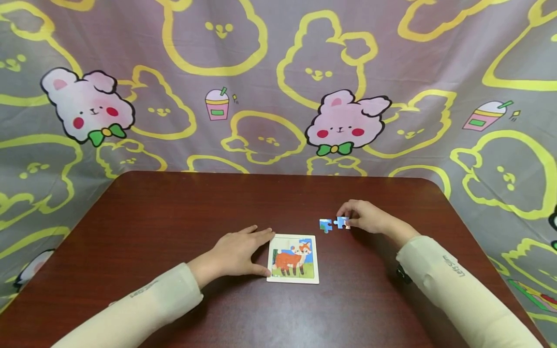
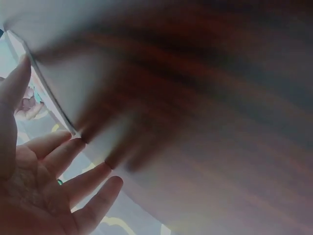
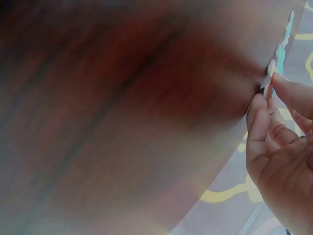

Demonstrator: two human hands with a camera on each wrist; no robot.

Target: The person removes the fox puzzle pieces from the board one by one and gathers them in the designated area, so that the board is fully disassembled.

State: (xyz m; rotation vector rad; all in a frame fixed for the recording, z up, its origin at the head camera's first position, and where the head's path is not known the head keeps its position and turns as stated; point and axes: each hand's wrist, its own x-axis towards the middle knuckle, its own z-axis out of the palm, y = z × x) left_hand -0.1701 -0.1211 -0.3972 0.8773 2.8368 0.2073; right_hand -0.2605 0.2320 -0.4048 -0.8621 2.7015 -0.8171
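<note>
Now both hands work at a small fox jigsaw on a dark red-brown table [image 1: 174,217].

On the person's left, the left hand [image 1: 237,253] lies flat with fingers straight and relaxed, its fingertips against the left edge of the white puzzle board [image 1: 293,258], holding nothing; the left wrist view shows the same spread fingers [image 2: 73,152] touching the board's edge [image 2: 49,95]. Behind the board and to its right, the right hand [image 1: 365,216] pinches a blue puzzle piece [image 1: 341,222] between thumb and fingertips, seen edge-on in the right wrist view [image 3: 270,81]. A second loose piece [image 1: 325,225] lies just beside it on the table, untouched. A cartoon bunny cloth [image 1: 339,121] hangs behind.
</note>
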